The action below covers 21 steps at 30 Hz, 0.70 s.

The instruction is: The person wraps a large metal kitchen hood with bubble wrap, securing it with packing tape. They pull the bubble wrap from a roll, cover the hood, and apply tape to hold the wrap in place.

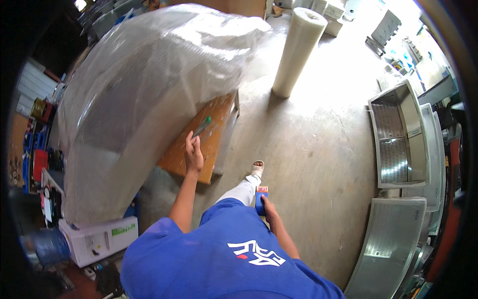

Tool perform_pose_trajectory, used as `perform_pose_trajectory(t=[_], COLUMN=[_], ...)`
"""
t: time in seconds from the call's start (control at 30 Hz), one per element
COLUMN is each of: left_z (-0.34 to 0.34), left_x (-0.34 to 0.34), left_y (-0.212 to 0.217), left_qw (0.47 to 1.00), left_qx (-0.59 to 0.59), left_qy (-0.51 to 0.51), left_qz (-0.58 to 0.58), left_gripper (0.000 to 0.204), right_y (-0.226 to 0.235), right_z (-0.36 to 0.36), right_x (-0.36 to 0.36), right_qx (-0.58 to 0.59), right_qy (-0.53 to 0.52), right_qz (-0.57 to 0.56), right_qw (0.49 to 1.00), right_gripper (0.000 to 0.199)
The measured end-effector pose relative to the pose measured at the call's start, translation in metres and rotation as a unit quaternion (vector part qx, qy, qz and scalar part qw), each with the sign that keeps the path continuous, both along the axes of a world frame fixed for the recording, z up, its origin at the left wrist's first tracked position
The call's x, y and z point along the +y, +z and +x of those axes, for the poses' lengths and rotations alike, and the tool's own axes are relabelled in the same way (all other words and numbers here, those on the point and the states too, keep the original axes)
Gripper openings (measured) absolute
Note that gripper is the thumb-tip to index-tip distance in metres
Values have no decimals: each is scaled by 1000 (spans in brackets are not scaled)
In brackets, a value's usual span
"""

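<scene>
The left hand [193,155] rests on the orange desk [199,149] near its front edge, fingers closed around a green-tipped tool [201,126] that points at the bubble-wrapped bulk [144,99] — the wrap covers most of the desk. The right hand [269,208] grips a blue tape dispenser [261,198] beside the leg. Open concrete floor [308,149] lies to the right, bounded by metal hoods [398,134]; a wrap roll [298,50] stands just beyond the desk corner.
</scene>
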State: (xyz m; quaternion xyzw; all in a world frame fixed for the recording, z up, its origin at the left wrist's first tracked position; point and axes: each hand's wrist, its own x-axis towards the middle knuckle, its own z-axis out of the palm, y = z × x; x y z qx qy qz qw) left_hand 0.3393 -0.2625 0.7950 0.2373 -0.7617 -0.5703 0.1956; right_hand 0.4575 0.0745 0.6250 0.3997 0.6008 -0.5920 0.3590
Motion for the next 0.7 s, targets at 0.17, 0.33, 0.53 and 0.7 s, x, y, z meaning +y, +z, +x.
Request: perform_pose_trajectory(t=[0.17,0.33,0.53,0.7], left_z=[-124,-240,-383,-489], left_x=[59,129,147,123], left_y=[-22,29,111,166], left_qw=[998,984,935,906], left_qx=[51,59,195,146], left_qy=[-27,-143,-120,-34], left_qz=[-25,-87,-271,-396], left_gripper=[51,45,35,42], right_y=[-4,44,108,191], right_z=[-107,-259,-450,-598], right_x=[70,137,185,190], right_qx=[12,125,260,388], right_qy=[-32,-116,-75,48], right_qz=[54,0,67,92], right_qw=[998,985,960,916], right_gripper=[70,46,43,36])
